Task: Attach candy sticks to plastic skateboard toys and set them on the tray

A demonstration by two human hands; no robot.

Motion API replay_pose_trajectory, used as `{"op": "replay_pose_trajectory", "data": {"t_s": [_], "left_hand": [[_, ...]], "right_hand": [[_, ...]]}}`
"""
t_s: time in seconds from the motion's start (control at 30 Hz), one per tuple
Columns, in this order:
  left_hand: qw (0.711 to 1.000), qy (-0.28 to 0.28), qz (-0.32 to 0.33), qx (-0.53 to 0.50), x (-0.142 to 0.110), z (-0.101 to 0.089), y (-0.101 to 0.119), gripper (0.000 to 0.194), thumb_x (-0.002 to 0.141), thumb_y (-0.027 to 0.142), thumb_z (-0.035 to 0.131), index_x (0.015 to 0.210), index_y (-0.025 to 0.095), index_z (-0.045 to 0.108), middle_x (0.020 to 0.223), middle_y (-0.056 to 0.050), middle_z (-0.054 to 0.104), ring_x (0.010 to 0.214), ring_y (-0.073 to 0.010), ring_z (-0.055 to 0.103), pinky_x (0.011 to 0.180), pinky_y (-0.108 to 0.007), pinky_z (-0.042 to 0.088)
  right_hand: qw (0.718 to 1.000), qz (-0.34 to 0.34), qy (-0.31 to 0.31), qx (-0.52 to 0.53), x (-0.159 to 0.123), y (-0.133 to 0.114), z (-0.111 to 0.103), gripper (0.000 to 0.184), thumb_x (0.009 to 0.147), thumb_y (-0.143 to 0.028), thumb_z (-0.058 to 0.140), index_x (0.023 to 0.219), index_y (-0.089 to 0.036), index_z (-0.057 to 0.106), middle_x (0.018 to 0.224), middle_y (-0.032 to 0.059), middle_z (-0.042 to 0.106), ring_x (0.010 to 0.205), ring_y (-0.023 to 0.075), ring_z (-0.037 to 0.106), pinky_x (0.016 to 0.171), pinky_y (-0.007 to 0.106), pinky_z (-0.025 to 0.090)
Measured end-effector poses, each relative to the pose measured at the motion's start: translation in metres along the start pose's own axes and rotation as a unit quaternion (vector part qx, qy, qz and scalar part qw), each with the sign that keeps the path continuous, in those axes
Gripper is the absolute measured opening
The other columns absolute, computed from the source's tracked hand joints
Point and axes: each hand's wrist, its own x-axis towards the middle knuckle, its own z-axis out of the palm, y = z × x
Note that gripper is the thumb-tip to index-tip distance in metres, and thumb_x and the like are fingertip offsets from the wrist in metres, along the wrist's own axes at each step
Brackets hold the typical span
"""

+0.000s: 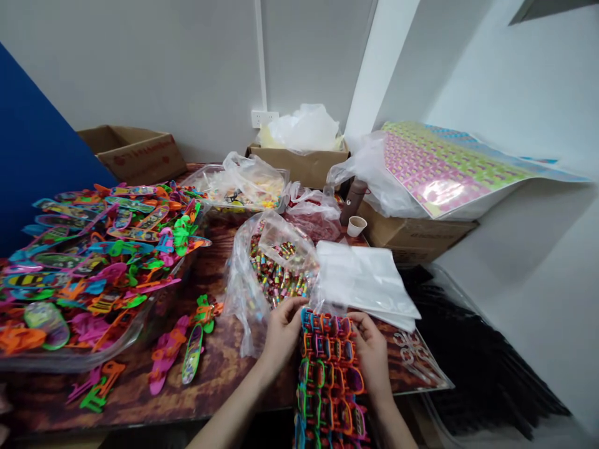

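Observation:
My left hand [282, 332] and my right hand [372, 354] grip the two sides of a long block of colourful plastic toys [330, 376], near its far end. The toys sit in close rows of orange, green, pink and blue, and the near end runs out of the picture below. Just beyond my left hand lies an open clear bag [246, 274] of small multicoloured pieces [283, 268], too small to name surely. A stack of clear flat plastic bags [365, 277] is just past my right hand.
At left, a clear tub [116, 352] is heaped with toy skateboards [126, 234]; several lie loose beside it. Behind are cardboard boxes [299, 163], a bottle [354, 201], a paper cup [356, 226] and printed sheets [449, 162]. Black strips [472, 355] fill a bin at right.

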Motion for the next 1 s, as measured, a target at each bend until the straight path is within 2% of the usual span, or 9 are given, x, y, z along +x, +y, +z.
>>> {"op": "replay_pose_trajectory", "data": {"t_s": [0.07, 0.13, 0.23, 0.3, 0.4, 0.57, 0.67, 0.83, 1.0], "left_hand": [[0.993, 0.003, 0.077, 0.091, 0.001, -0.002, 0.013, 0.017, 0.083, 0.03, 0.057, 0.082, 0.016, 0.067, 0.08, -0.003, 0.061, 0.077, -0.0158, 0.056, 0.071, -0.026, 0.042], [0.984, 0.009, 0.114, 0.139, 0.001, -0.003, 0.026, 0.02, 0.086, 0.027, 0.053, 0.074, 0.016, 0.064, 0.075, -0.002, 0.057, 0.073, -0.0145, 0.054, 0.067, -0.025, 0.04], [0.984, -0.01, 0.104, 0.145, 0.0, -0.004, 0.041, 0.019, 0.086, 0.024, 0.052, 0.071, 0.015, 0.06, 0.073, -0.001, 0.055, 0.07, -0.0132, 0.052, 0.062, -0.022, 0.039], [0.986, -0.03, 0.088, 0.138, -0.002, -0.006, 0.048, 0.013, 0.084, 0.021, 0.054, 0.074, 0.015, 0.06, 0.074, -0.001, 0.056, 0.069, -0.0128, 0.053, 0.061, -0.021, 0.039], [0.984, -0.027, 0.096, 0.151, -0.007, -0.009, 0.055, 0.009, 0.085, 0.02, 0.055, 0.079, 0.015, 0.06, 0.074, -0.001, 0.057, 0.069, -0.0129, 0.054, 0.062, -0.022, 0.041], [0.946, -0.02, 0.193, 0.261, -0.017, -0.013, 0.06, 0.013, 0.09, 0.018, 0.049, 0.082, 0.016, 0.059, 0.079, -0.003, 0.059, 0.076, -0.0153, 0.056, 0.069, -0.026, 0.042], [0.917, 0.0, 0.245, 0.314, -0.02, -0.013, 0.059, 0.013, 0.091, 0.015, 0.047, 0.09, 0.017, 0.06, 0.084, -0.006, 0.062, 0.08, -0.0174, 0.057, 0.07, -0.028, 0.044], [0.878, 0.039, 0.316, 0.358, -0.022, -0.014, 0.056, 0.015, 0.09, 0.01, 0.049, 0.096, 0.018, 0.06, 0.086, -0.006, 0.064, 0.081, -0.0167, 0.059, 0.074, -0.029, 0.048], [0.86, 0.045, 0.363, 0.357, -0.023, -0.018, 0.055, 0.02, 0.087, 0.007, 0.052, 0.103, 0.017, 0.058, 0.091, -0.007, 0.065, 0.084, -0.0153, 0.06, 0.077, -0.028, 0.05]], "right_hand": [[0.999, -0.011, -0.004, -0.032, 0.001, -0.014, -0.002, 0.027, 0.08, -0.043, 0.063, 0.085, -0.016, 0.062, 0.077, 0.003, 0.062, 0.072, 0.0181, 0.056, 0.066, 0.026, 0.046], [0.997, -0.028, -0.009, -0.071, 0.001, -0.028, -0.004, 0.027, 0.08, -0.043, 0.062, 0.082, -0.016, 0.064, 0.077, 0.0036, 0.063, 0.073, 0.0185, 0.057, 0.066, 0.026, 0.046], [0.994, -0.044, -0.023, -0.102, -0.001, -0.044, -0.007, 0.027, 0.082, -0.042, 0.06, 0.081, -0.016, 0.065, 0.077, 0.0043, 0.065, 0.074, 0.0188, 0.059, 0.067, 0.025, 0.047], [0.992, -0.045, -0.035, -0.11, -0.004, -0.05, -0.01, 0.026, 0.083, -0.041, 0.059, 0.088, -0.016, 0.066, 0.081, 0.0047, 0.067, 0.075, 0.0187, 0.06, 0.068, 0.025, 0.048], [0.987, -0.061, -0.046, -0.142, -0.009, -0.056, -0.013, 0.025, 0.085, -0.039, 0.057, 0.094, -0.018, 0.067, 0.088, 0.0056, 0.068, 0.079, 0.0191, 0.062, 0.069, 0.025, 0.049], [0.971, -0.13, -0.051, -0.196, -0.012, -0.066, -0.014, 0.019, 0.089, -0.034, 0.054, 0.087, -0.019, 0.066, 0.089, 0.0054, 0.066, 0.084, 0.0192, 0.061, 0.073, 0.026, 0.048], [0.968, -0.143, -0.06, -0.195, -0.011, -0.072, -0.016, 0.017, 0.089, -0.032, 0.054, 0.087, -0.019, 0.065, 0.09, 0.0058, 0.064, 0.087, 0.0195, 0.06, 0.076, 0.027, 0.048], [0.97, -0.129, -0.07, -0.192, -0.015, -0.08, -0.02, 0.015, 0.089, -0.032, 0.056, 0.086, -0.02, 0.065, 0.088, 0.0048, 0.064, 0.082, 0.0183, 0.061, 0.07, 0.025, 0.049], [0.942, -0.197, -0.093, -0.257, -0.025, -0.078, -0.022, 0.016, 0.091, -0.029, 0.052, 0.085, -0.021, 0.065, 0.087, 0.0061, 0.064, 0.082, 0.0197, 0.061, 0.071, 0.028, 0.049]]}}
